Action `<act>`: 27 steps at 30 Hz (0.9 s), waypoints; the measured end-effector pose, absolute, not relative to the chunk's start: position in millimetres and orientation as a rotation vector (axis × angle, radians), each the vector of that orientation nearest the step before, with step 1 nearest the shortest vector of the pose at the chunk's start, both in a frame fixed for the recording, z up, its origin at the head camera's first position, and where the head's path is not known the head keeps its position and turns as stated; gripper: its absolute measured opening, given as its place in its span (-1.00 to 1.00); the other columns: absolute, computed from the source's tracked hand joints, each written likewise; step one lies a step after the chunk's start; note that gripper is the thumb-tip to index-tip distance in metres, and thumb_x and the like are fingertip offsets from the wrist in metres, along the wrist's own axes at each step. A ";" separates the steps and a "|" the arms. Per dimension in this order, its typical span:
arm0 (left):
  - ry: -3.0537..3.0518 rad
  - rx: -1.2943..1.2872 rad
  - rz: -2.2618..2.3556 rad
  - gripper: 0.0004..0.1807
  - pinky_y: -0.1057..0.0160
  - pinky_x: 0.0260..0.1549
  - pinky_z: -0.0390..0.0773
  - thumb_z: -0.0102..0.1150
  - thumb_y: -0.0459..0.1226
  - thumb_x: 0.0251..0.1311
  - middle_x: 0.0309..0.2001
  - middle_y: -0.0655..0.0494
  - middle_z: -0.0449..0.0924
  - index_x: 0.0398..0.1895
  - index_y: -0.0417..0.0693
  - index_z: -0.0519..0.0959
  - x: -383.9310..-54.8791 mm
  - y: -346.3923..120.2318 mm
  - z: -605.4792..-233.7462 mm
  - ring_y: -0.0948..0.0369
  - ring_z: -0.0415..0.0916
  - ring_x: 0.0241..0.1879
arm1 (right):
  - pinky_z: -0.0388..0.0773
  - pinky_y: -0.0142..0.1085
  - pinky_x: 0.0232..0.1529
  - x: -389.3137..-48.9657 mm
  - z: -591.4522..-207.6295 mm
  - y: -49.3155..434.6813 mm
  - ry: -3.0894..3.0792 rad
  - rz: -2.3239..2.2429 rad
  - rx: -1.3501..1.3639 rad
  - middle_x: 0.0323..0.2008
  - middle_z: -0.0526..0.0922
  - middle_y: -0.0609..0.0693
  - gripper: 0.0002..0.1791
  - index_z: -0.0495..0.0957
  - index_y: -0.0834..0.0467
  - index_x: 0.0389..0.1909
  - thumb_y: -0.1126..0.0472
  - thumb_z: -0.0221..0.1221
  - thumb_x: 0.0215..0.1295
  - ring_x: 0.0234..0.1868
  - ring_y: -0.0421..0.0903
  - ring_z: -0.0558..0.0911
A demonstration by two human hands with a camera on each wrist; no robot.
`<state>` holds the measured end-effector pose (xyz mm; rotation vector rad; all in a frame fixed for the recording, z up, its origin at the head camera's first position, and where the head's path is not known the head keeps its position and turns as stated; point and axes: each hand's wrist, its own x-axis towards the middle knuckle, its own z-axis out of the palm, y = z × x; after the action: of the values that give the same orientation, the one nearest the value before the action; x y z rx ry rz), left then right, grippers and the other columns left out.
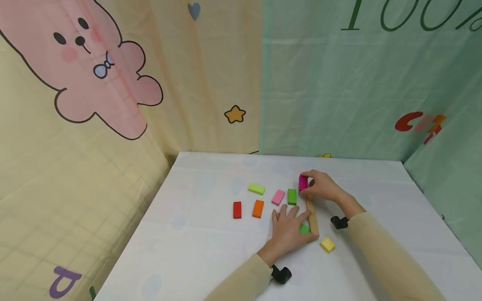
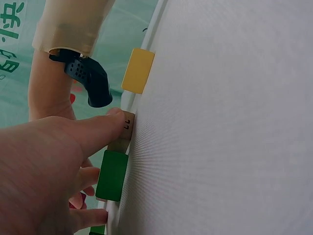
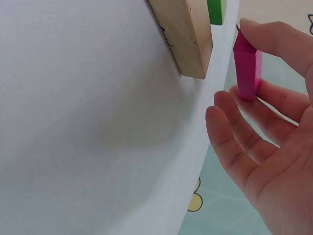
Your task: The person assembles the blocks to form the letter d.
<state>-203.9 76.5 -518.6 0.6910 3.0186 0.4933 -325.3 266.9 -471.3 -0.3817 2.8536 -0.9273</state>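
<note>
A pink cartoon bear fills the head view's upper left; an orange star sits near upper centre, green lettering at upper right, a white tabletop at lower centre.

Beige left sleeve, matching right sleeve, pretty plain tbh. Stubby black left wrist gadget by the cuff; right wrist gadget matches, with tiny holes.

A hand could pass over the tabletop left of the red block; a narrow gap parts that from the orange block. Farther right, the left hand, wooden strip and right hand bar the way, with the yellow block beside the strip's near end
</note>
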 end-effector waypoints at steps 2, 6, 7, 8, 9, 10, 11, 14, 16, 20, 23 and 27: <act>3.014 0.691 0.499 -0.21 -0.31 0.33 0.03 0.11 0.44 0.12 0.47 0.24 0.23 0.46 0.62 0.29 -203.8 78.1 -518.5 -0.09 0.02 0.47 | 0.62 -0.20 -0.23 -324.7 -469.4 269.0 2.861 -0.933 -0.373 0.12 0.54 0.17 -0.17 0.39 0.21 0.39 0.06 0.49 0.13 -0.07 0.07 0.56; 3.012 0.697 0.508 -0.21 -0.31 0.32 0.04 0.12 0.44 0.11 0.46 0.24 0.24 0.45 0.61 0.31 -203.7 80.1 -518.3 -0.09 0.03 0.47 | 0.63 -0.19 -0.23 -322.3 -466.5 272.8 2.865 -0.942 -0.362 0.15 0.52 0.19 -0.19 0.38 0.21 0.40 0.10 0.48 0.15 -0.06 0.09 0.55; 3.015 0.700 0.506 -0.21 -0.31 0.32 0.04 0.12 0.44 0.11 0.46 0.23 0.24 0.45 0.61 0.31 -203.8 80.3 -518.3 -0.09 0.03 0.46 | 0.63 -0.19 -0.24 -321.8 -466.2 273.6 2.864 -0.946 -0.358 0.15 0.52 0.19 -0.19 0.38 0.22 0.40 0.11 0.47 0.15 -0.06 0.10 0.55; 3.020 0.703 0.501 -0.21 -0.31 0.32 0.04 0.11 0.44 0.12 0.46 0.23 0.25 0.45 0.61 0.31 -204.0 80.4 -518.3 -0.09 0.03 0.46 | 0.63 -0.19 -0.24 -321.3 -465.8 274.3 2.865 -0.949 -0.357 0.14 0.52 0.20 -0.20 0.38 0.22 0.40 0.13 0.47 0.16 -0.06 0.10 0.55; 3.026 0.703 0.499 -0.21 -0.31 0.32 0.05 0.11 0.44 0.11 0.46 0.23 0.25 0.45 0.61 0.31 -204.3 80.2 -518.4 -0.09 0.04 0.46 | 0.63 -0.19 -0.23 -321.1 -465.8 274.7 2.863 -0.953 -0.358 0.14 0.52 0.20 -0.21 0.38 0.23 0.39 0.14 0.47 0.16 -0.06 0.11 0.55; 3.029 0.701 0.496 -0.21 -0.30 0.32 0.05 0.11 0.44 0.11 0.46 0.22 0.25 0.45 0.61 0.32 -204.6 79.9 -518.4 -0.09 0.04 0.46 | 0.64 -0.18 -0.23 -321.1 -466.0 275.0 2.859 -0.957 -0.361 0.15 0.51 0.21 -0.21 0.38 0.23 0.39 0.14 0.46 0.17 -0.05 0.11 0.55; 3.033 0.699 0.491 -0.21 -0.30 0.32 0.05 0.11 0.44 0.12 0.46 0.22 0.25 0.45 0.61 0.32 -204.8 79.4 -518.2 -0.09 0.04 0.46 | 0.64 -0.18 -0.22 -321.0 -466.3 275.0 2.854 -0.959 -0.364 0.15 0.51 0.21 -0.22 0.38 0.23 0.39 0.15 0.45 0.18 -0.05 0.11 0.55; 3.031 0.693 0.485 -0.21 -0.30 0.32 0.04 0.11 0.44 0.12 0.46 0.22 0.25 0.45 0.61 0.32 -205.5 78.0 -517.9 -0.09 0.03 0.46 | 0.65 -0.18 -0.19 -321.4 -467.6 275.0 2.839 -0.964 -0.363 0.16 0.50 0.20 -0.23 0.38 0.23 0.39 0.18 0.44 0.19 -0.03 0.11 0.55; 3.030 0.697 0.482 -0.22 -0.31 0.32 0.03 0.10 0.44 0.12 0.46 0.22 0.25 0.45 0.60 0.32 -205.5 77.1 -518.0 -0.09 0.03 0.46 | 0.65 -0.19 -0.19 -322.2 -469.3 274.8 2.836 -0.963 -0.353 0.17 0.50 0.20 -0.23 0.38 0.22 0.40 0.19 0.44 0.19 -0.03 0.11 0.55; 3.034 0.708 0.486 -0.22 -0.31 0.32 0.04 0.09 0.44 0.13 0.46 0.21 0.26 0.45 0.59 0.32 -204.5 75.5 -518.9 -0.10 0.04 0.46 | 0.65 -0.18 -0.19 -324.1 -472.7 274.5 2.837 -0.958 -0.357 0.18 0.49 0.20 -0.23 0.38 0.22 0.40 0.21 0.44 0.18 -0.03 0.11 0.55; 3.032 0.705 0.492 -0.22 -0.32 0.32 0.04 0.08 0.44 0.13 0.46 0.22 0.26 0.45 0.59 0.32 -204.2 75.0 -519.2 -0.10 0.04 0.46 | 0.65 -0.16 -0.16 -326.1 -474.0 275.6 2.826 -0.946 -0.378 0.18 0.49 0.22 -0.23 0.38 0.24 0.39 0.22 0.45 0.16 -0.03 0.12 0.56; 3.029 0.702 0.483 -0.21 -0.31 0.32 0.05 0.07 0.45 0.13 0.46 0.23 0.25 0.46 0.61 0.30 -204.8 74.5 -519.2 -0.09 0.04 0.46 | 0.64 -0.12 -0.11 -328.4 -474.5 277.0 2.810 -0.911 -0.408 0.18 0.49 0.25 -0.23 0.39 0.27 0.38 0.23 0.46 0.16 -0.02 0.12 0.58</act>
<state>-204.8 74.5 -519.2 0.7019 3.0290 0.4830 -328.4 277.0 -474.5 -0.4077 2.8102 -0.9110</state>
